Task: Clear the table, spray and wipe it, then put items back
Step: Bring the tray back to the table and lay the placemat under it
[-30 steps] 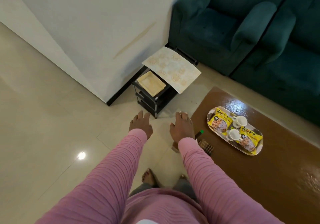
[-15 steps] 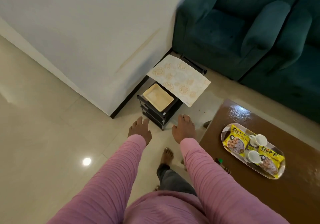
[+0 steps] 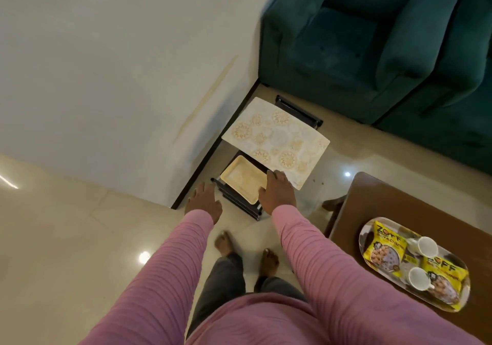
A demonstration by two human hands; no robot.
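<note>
A small black side table [image 3: 241, 206] stands by the wall with a cream tray [image 3: 242, 179] and a patterned cream placemat [image 3: 277, 140] on top. My right hand [image 3: 277, 194] hovers over the near right edge of the tray, fingers straight, beside the placemat's corner. My left hand [image 3: 203, 202] is stretched out flat just left of the side table, holding nothing. On the brown coffee table [image 3: 378, 211] at the right lies an oval tray [image 3: 364, 238] with two yellow snack packets [image 3: 386, 250] and two white cups [image 3: 427, 246].
A white wall [image 3: 119, 78] rises on the left. Dark green sofas [image 3: 372, 46] stand at the back right. My bare feet [image 3: 226, 246] are on the glossy beige floor [image 3: 66, 238] in front of the side table.
I have stepped closer to the side table. Both hands moved forward; the right one now reaches over the cream tray. The coffee table has slid to the right of the view.
</note>
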